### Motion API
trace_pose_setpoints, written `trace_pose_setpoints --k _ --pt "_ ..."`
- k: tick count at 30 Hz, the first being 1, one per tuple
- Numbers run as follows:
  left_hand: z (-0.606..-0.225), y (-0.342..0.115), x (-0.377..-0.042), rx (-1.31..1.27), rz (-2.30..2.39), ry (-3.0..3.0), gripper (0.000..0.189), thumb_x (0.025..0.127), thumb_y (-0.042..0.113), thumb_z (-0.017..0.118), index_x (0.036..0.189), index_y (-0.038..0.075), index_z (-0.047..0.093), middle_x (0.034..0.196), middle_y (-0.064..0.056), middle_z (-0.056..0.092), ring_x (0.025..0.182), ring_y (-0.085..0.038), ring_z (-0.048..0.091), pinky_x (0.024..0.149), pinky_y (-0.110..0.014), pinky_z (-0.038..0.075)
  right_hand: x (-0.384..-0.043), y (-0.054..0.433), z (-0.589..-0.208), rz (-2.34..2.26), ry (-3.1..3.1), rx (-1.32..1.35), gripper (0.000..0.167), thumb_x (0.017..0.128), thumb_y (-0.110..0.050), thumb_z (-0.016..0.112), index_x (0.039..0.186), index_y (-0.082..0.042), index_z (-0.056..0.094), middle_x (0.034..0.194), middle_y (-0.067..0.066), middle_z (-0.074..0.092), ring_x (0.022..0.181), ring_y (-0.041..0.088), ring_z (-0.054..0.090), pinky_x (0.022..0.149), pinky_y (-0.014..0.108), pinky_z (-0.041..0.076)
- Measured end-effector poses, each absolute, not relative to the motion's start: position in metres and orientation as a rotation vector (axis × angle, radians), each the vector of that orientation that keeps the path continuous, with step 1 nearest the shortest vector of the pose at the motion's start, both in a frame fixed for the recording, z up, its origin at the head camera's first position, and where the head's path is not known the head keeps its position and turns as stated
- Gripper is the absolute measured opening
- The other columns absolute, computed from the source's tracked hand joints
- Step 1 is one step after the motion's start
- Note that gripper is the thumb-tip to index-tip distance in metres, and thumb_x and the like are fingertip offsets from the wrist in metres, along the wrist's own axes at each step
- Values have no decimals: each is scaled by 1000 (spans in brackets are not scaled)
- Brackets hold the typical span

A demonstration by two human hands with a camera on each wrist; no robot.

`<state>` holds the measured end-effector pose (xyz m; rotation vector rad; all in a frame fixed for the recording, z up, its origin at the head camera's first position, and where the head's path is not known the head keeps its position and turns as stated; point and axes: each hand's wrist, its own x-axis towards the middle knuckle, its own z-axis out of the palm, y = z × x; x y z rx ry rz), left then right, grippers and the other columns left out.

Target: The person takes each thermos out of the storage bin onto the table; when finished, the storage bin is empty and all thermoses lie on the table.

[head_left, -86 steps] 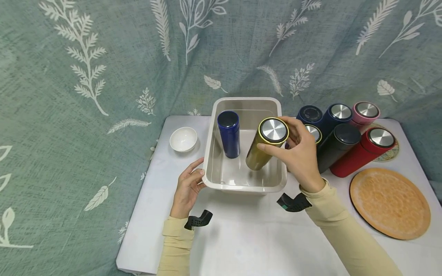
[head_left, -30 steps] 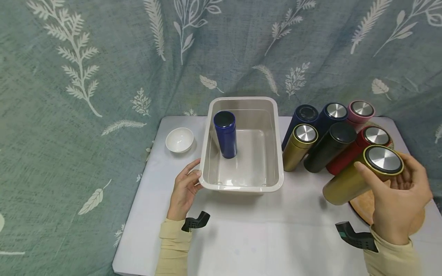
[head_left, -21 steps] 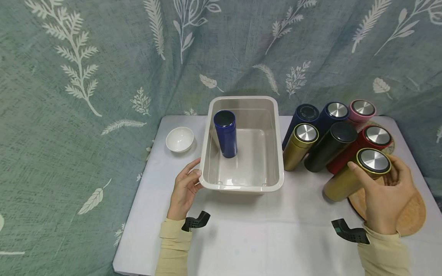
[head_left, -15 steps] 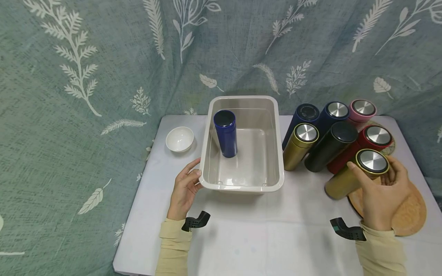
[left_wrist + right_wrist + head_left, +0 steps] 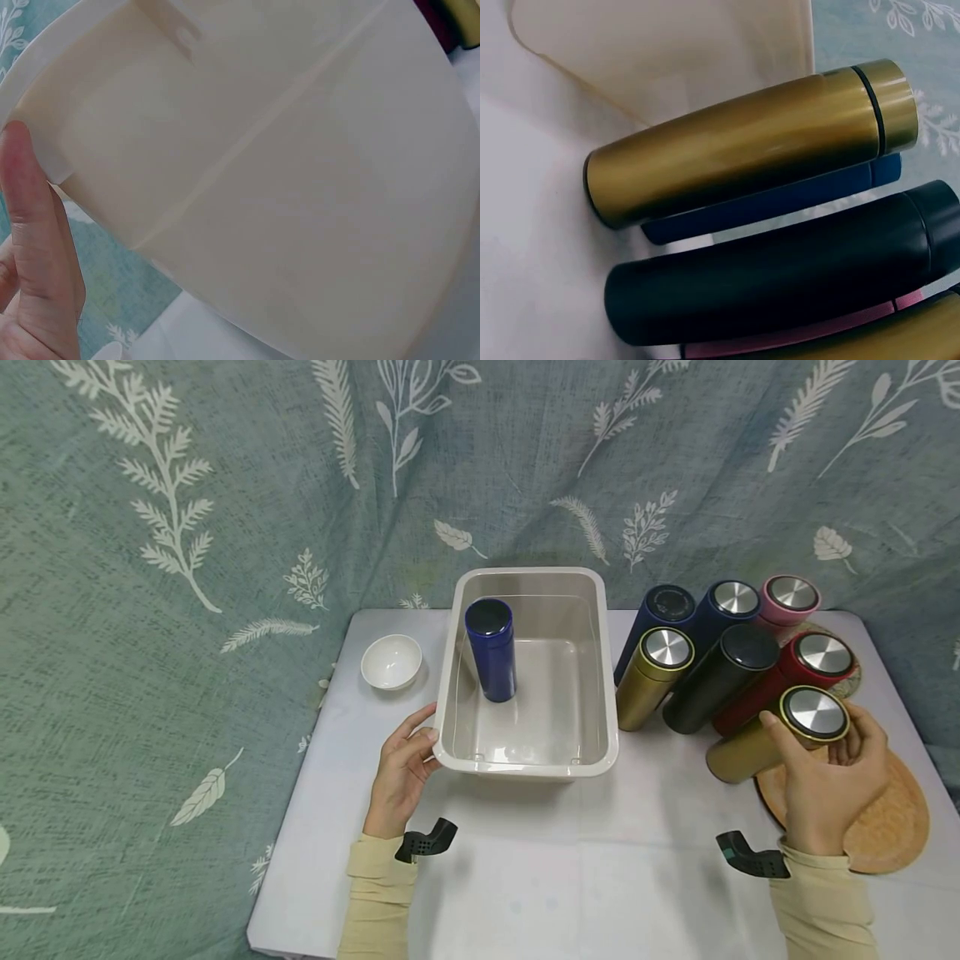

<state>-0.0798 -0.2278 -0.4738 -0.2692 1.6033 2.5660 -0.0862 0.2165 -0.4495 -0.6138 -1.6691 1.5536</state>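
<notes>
My right hand holds a gold thermos near its silver-topped lid, thumb on the near side and fingers behind. Whether its base touches the table cannot be told. Part of it shows at the lower corner of the right wrist view, where the hand is out of sight. At the near left corner of an off-white plastic bin, my left hand touches the outside with fairly straight thumb and fingers. A glossy blue thermos stands inside the bin, towards its left wall.
Right of the bin several thermoses are grouped: another gold one, a black one, a red one, a pink one and two dark blue. A round tan board lies by my right hand. A white bowl sits left.
My right hand has carried the gold thermos out of the bin and across to the right, then slightly back beside the red thermos. The left hand has stayed on the bin.
</notes>
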Motion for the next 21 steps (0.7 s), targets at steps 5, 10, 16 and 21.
trace_pose_setpoints --k 5,10,16,21 --pt "-474 -228 -80 -274 2558 1610 50 97 -3 48 146 2 43 85 2 71 79 -11 71 65 -21 59 -85 217 -449 1549 -1655 -602 65 63 2 90 122 -10 68 114 -2 71 104 11 63 87 21 46" --pt "-473 -228 -79 -270 2560 1606 50 97 -3 49 147 2 42 85 2 71 78 -11 71 65 -21 59 -85 219 -450 1550 -1676 -608 65 64 0 90 124 -12 66 114 -3 69 107 11 62 89 21 45" --pt "-472 -228 -79 -277 2556 1608 50 97 -3 49 146 2 43 85 2 71 79 -11 71 66 -21 59 -86 227 -458 1550 -1723 -609 69 66 -1 90 128 -12 62 118 -4 67 111 11 61 93 21 46" --pt "-473 -229 -79 -270 2549 1614 50 97 -2 49 147 3 42 86 2 71 80 -11 71 67 -21 59 -84 227 -457 1573 -1741 -619 72 66 -1 90 130 -13 60 120 -4 67 112 10 60 93 19 46"
